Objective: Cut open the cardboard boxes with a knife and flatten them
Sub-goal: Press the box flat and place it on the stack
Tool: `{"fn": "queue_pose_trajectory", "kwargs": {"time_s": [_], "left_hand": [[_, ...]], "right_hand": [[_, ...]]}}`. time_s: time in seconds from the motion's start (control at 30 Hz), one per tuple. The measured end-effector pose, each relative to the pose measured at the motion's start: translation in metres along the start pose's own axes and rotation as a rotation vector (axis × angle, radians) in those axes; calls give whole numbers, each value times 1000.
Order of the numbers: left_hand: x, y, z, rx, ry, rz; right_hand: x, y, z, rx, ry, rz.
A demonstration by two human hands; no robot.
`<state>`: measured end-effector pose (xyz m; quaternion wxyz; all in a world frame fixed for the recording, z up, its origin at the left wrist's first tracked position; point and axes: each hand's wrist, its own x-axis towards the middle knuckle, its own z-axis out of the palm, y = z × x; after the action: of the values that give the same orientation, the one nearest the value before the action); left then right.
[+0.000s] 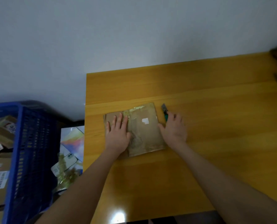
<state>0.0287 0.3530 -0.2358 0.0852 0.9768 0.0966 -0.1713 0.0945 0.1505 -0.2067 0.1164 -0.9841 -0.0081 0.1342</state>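
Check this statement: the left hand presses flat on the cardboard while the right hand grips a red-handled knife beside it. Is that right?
Wrong colour: in the head view the knife in the right hand has a green handle.

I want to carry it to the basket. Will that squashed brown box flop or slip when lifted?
Probably light: the flattened box lies thin on the table. It may fold along its middle crease. Its shiny tape might feel slippery.
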Motion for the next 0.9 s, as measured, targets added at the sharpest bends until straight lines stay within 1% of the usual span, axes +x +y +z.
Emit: {"fn": "queue_pose_trajectory", "kwargs": {"time_s": [0.03,0.1,0.17,0.23,0.27,0.3,0.37,0.4,0.47,0.5,0.6,0.67,0.7,0.8,0.9], "left_hand": [[0,3,-7,-35,-10,-23],[-2,8,-17,-64,15,-57],[-8,16,-22,-43,48,-42],[-16,24,-25,0,41,10],[-21,29,-27,28,31,38],[-25,33,-29,46,32,63],[-28,43,-35,26,91,99],[-29,48,-40,-16,135,114],[-28,64,-54,-209,180,124],[-27,75,-63,-357,153,109],[-23,112,-94,-816,-52,-18],[-18,129,-106,-989,-192,-110],[-15,133,-109,-1042,-225,-146],[-7,138,-111,-1218,-251,-243],[0,138,-114,-1223,-180,-287]], "right_hand": [[2,5,-3,-9,-61,46],[3,10,-2,-9,-137,79],[5,11,-2,-13,-156,93],[7,12,-4,83,-178,134],[7,13,-8,216,-192,170],[6,13,-12,411,-208,218],[-1,14,-24,855,-255,351],[-5,14,-31,1022,-283,394],[-15,13,-44,1212,-334,407],[-18,11,-50,1262,-353,397],[-26,2,-65,1265,-374,325],[-30,-5,-72,1226,-366,259],[-31,-7,-76,1215,-358,222],[-35,-8,-88,1229,-345,153],[-37,-6,-94,1270,-373,148]]}}
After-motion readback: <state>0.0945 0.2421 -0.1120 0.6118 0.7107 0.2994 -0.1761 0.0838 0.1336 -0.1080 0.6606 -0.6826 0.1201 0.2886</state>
